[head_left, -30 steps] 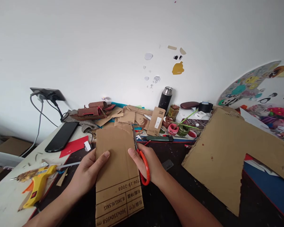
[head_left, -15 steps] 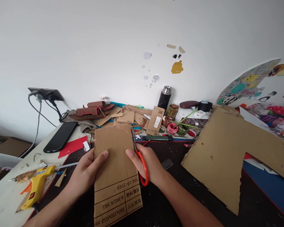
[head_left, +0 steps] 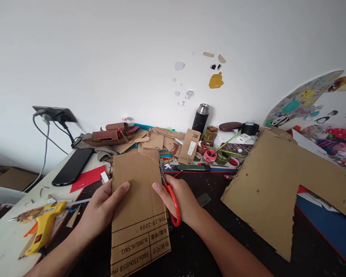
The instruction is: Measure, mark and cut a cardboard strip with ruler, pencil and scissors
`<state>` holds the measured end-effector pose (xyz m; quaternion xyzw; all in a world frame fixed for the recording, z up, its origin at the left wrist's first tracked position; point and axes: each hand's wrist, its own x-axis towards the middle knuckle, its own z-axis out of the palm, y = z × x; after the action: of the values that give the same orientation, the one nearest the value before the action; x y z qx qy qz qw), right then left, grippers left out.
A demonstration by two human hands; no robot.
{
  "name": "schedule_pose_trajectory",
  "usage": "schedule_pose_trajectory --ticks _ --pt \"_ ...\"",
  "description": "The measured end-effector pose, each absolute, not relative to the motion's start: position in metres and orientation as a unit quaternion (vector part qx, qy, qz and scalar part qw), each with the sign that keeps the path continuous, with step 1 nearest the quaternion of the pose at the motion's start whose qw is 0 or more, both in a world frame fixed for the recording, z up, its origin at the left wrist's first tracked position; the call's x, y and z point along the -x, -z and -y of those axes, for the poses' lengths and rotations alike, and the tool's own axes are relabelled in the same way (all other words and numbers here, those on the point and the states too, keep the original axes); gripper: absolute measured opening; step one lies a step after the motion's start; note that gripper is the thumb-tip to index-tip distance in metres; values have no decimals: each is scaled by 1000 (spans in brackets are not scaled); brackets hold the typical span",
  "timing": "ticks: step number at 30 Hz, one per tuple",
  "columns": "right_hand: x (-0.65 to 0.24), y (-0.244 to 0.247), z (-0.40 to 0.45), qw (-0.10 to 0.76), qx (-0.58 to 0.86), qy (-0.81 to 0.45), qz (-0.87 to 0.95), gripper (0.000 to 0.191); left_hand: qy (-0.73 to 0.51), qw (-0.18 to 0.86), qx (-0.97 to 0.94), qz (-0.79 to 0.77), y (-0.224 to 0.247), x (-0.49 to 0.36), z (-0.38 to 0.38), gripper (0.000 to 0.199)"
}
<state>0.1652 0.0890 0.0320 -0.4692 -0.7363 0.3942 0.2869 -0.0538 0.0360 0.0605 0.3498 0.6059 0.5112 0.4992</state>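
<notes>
Closely, the left hand (head_left: 100, 206) and right hand (head_left: 187, 200) grip a printed cardboard piece (head_left: 137, 192) between them above a dark mat (head_left: 187, 246); the right hand also holds red-handled scissors (head_left: 177, 211) at its side. Dark surface shows around both forearms. Rightward, a large cardboard sheet (head_left: 265, 192) bounds that space; leftward, a yellow glue gun (head_left: 46, 225) lies across the mat's red edge and pale tabletop (head_left: 5, 240). Scraps (head_left: 155, 140) and paint jars (head_left: 210, 156) crowd the back, below a white wall (head_left: 103, 54).
</notes>
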Motion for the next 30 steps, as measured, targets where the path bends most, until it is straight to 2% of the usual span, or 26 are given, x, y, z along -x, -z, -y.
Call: schedule_pose_trajectory --ticks 8,17,30 --pt "-166 -29 -90 281 476 -387 738 52 -467 552 -345 -598 -70 52 -38 73" --pt "-166 -31 -91 276 479 -392 736 48 -457 561 -350 -595 -68 54 -38 70" --pt "-162 -30 -89 279 503 -399 714 46 -455 569 -341 -594 -53 51 -36 82"
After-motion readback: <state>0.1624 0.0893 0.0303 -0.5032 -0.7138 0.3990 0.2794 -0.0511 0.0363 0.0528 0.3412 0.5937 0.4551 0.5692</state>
